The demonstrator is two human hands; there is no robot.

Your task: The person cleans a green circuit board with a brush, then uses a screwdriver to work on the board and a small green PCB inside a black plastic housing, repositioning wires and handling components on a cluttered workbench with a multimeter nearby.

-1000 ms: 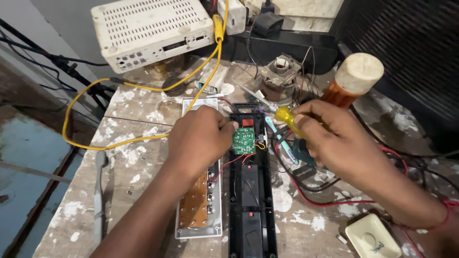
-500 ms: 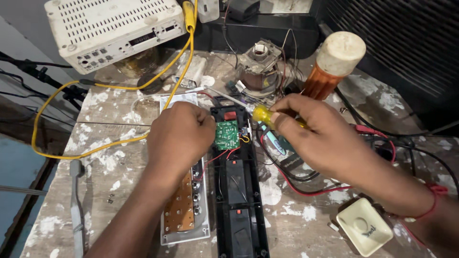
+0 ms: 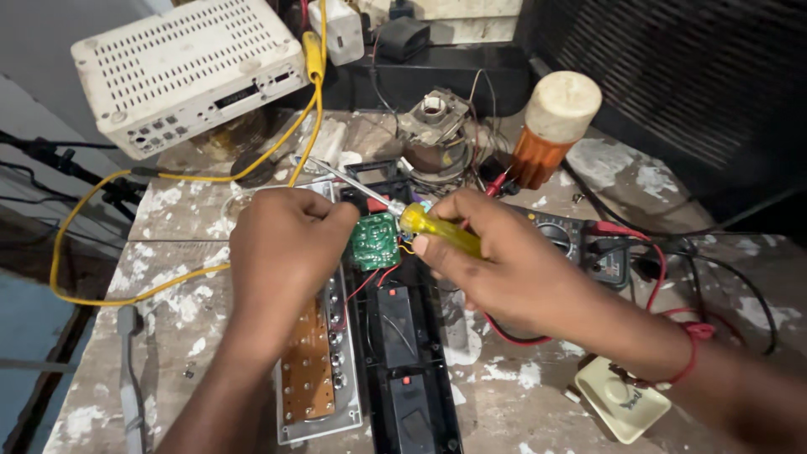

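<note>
Hands meet over an opened black plastic casing (image 3: pixel 403 370) that lies lengthwise away from the person on a paint-spattered wooden bench (image 3: pixel 168 294). The left hand (image 3: pixel 282 252) is curled shut and rests on the upper end of a pale panel (image 3: pixel 324 370) bearing a brown circuit strip, just left of the casing; whether its fingers pinch anything underneath cannot be told. The right hand (image 3: pixel 504 265) is clamped on the yellow handle of a screwdriver (image 3: pixel 403 214), whose metal shaft runs up and to the left, away from the person, passing over the left hand's knuckles. A small green circuit board (image 3: pixel 374 242) stands between the two hands, touching or nearly touching the left fingers and sitting directly below the handle's front end, with red wires trailing from it into the casing. The two hands are about equally near the board. A multimeter (image 3: pixel 580 240) lies just behind the right hand, and a white perforated box (image 3: pixel 189 67) sits at the far left.
</note>
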